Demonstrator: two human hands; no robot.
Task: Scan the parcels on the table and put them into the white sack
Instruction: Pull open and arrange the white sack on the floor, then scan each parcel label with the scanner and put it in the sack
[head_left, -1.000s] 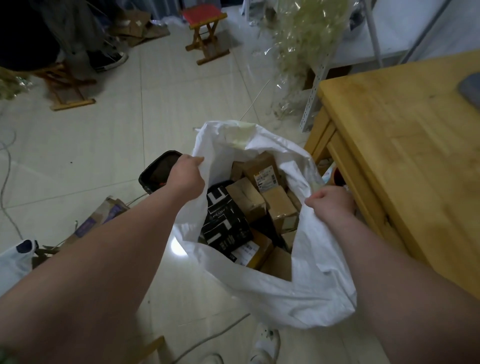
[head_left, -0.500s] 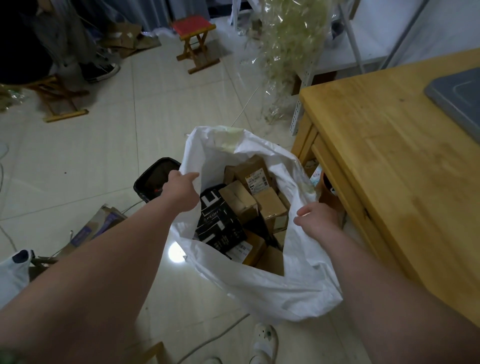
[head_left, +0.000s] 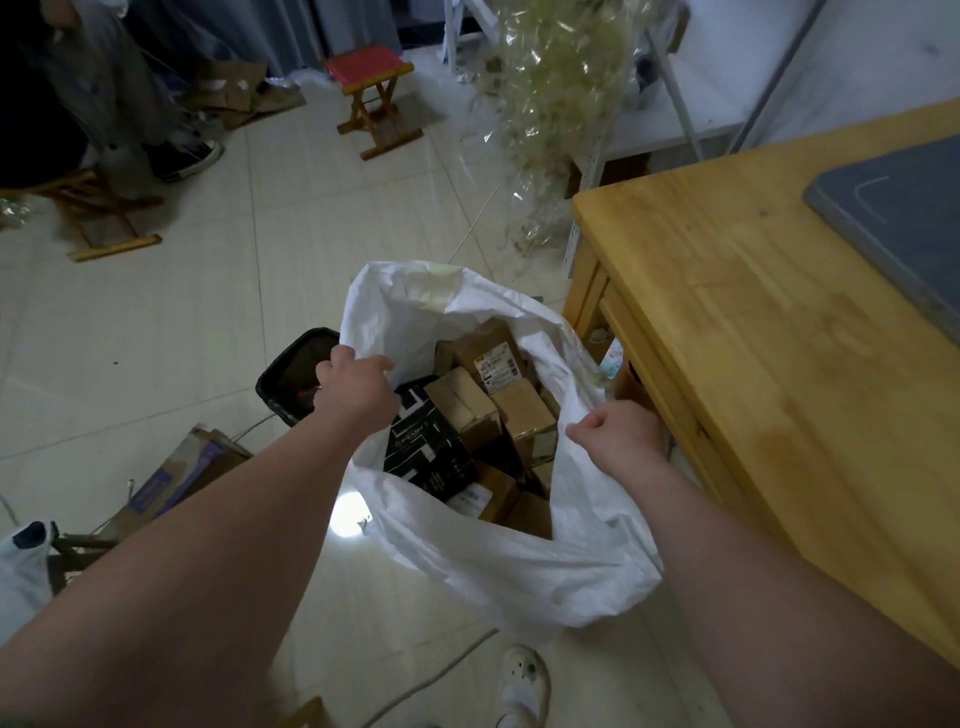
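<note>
The white sack (head_left: 514, 566) stands open on the floor beside the wooden table (head_left: 769, 332). Inside it lie several brown cardboard parcels (head_left: 522, 410) and one black box with white lettering (head_left: 431, 452). My left hand (head_left: 358, 392) grips the sack's left rim. My right hand (head_left: 615, 434) grips the right rim, close to the table's edge. Both hands hold the mouth of the sack apart. No parcel shows on the visible part of the table.
A grey mat (head_left: 898, 218) lies on the table's far right. A black bin (head_left: 296, 376) stands just left of the sack. Flattened cardboard (head_left: 176, 478) and a cable lie on the floor. A red-topped stool (head_left: 374, 98) and plastic-wrapped flowers (head_left: 556, 104) stand farther back.
My view has tilted up and to the right, showing more of the table and its grey mat. Both hands keep their grip on the sack's rim.
</note>
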